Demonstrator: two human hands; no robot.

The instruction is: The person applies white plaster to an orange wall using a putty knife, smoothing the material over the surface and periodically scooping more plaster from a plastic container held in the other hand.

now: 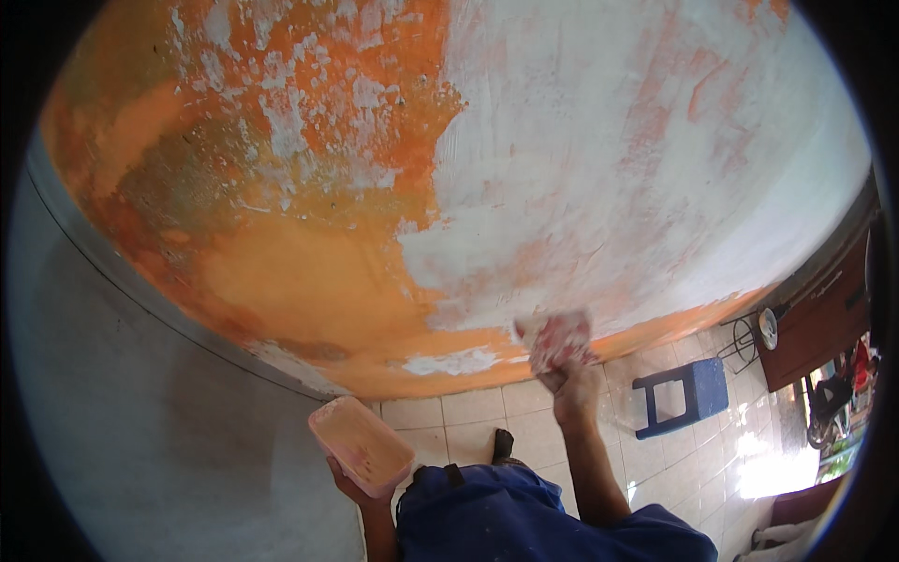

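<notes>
Wall [552, 197] biggest: orange, flaking far L, pale coat over most of R side; ragged border btw. Grey side wall [178, 403] on L, meets it at corner. White tile floor [473, 406] below, bright glare far R. Person in blue clothing [492, 525] at near edge, one foot [503, 444] showing just ahead on tiles. Blue stool [709, 389] on floor, R of R arm. Pink tub [363, 442] on L, near corner, held up & tilted, smears inside, little else visible. Scraper [559, 343] mid-R, in front of lower wall, blurred, white & reddish smears; can't tell if blade touches. R hand [575, 401]: fingers closed round scraper's near end, no gap seen. L hand [350, 484]: fingers curled at tub's near-L edge, rest hidden under it, so can't tell full spread; has hold of tub. Risks, my guess: tub prob. tips or slips if L grip loosens, as support looks one-sided; bits could drop on tiles, slippery underfoot. Blade pressed at steep angle might gouge pale coat; flaking orange might lift if scraped. R elbow swung wide, or step R, might catch stool.
</notes>
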